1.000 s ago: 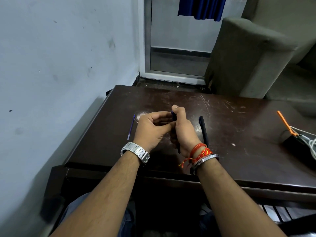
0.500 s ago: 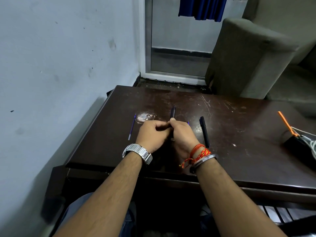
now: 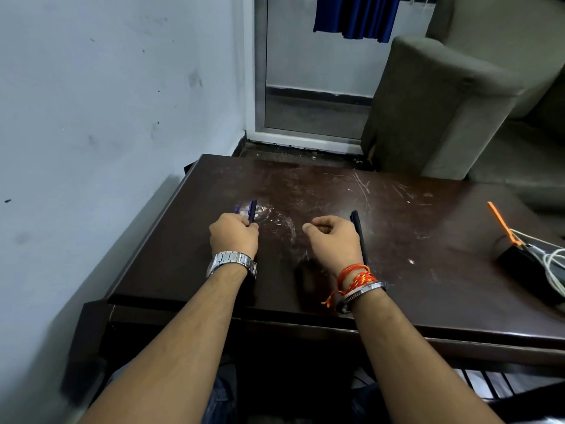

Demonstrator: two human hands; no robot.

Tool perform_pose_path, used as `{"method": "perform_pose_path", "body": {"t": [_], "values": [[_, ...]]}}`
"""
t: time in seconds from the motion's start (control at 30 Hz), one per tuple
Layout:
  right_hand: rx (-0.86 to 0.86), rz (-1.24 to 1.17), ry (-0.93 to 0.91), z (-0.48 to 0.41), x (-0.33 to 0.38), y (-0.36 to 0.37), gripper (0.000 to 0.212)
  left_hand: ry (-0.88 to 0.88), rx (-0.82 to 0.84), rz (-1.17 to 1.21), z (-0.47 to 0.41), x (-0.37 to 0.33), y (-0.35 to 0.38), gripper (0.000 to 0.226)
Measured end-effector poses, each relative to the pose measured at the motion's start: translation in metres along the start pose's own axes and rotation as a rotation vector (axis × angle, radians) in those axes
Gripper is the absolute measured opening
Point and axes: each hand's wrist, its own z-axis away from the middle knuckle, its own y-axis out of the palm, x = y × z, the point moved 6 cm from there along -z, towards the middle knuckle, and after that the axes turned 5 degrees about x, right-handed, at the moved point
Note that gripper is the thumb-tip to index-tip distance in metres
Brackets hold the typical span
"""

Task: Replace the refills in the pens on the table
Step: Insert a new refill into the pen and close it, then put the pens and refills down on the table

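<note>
Head view: left hand point(image 3: 234, 235) is curling around a dark blue pen point(image 3: 252, 211), with a thin blue refill point(image 3: 236, 209) poking out just beside it; both are pointing away across the table point(image 3: 428, 228). Right hand point(image 3: 331, 240) is loosely curled, apparently holding nothing. Black pen point(image 3: 360, 237) is lying along its outer edge, long axis running near-to-far, so the right hand is nearer; touching or not, can't tell.

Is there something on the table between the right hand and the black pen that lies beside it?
Nothing visible. The black pen lies on the table right along the outer edge of the right hand, with no object between them. The hand hides the pen's lower part, so whether they touch cannot be told.
</note>
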Motion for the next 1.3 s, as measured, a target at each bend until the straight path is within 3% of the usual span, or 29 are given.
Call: {"method": "perform_pose_path", "body": {"t": [0.17, 0.43, 0.57, 0.73, 0.9, 1.13, 1.3], "values": [[0.011, 0.047, 0.015, 0.000, 0.000, 0.000, 0.017, 0.031, 0.042, -0.061, -0.001, -0.006, 0.006, 0.004], [-0.019, 0.079, 0.003, 0.001, 0.004, -0.006, 0.012, 0.048, 0.065, -0.093, 0.001, -0.006, 0.007, 0.021], [-0.149, 0.226, -0.015, -0.005, 0.005, -0.032, 0.011, 0.080, 0.005, -0.042, 0.002, -0.012, -0.003, 0.025], [-0.171, 0.453, 0.124, -0.019, -0.019, -0.059, 0.026, 0.071, -0.047, 0.055, -0.002, -0.009, -0.019, 0.019], [-0.128, 0.504, 0.224, -0.027, -0.037, -0.064, 0.026, 0.034, -0.049, 0.106, -0.002, -0.002, -0.023, 0.017], [-0.108, 0.445, 0.300, -0.027, -0.043, -0.060, 0.029, 0.109, -0.005, 0.118, 0.004, -0.007, -0.014, 0.017], [-0.107, 0.196, 0.101, -0.018, -0.020, -0.047, 0.020, 0.189, 0.021, 0.144, 0.008, -0.013, -0.009, 0.022]]}}
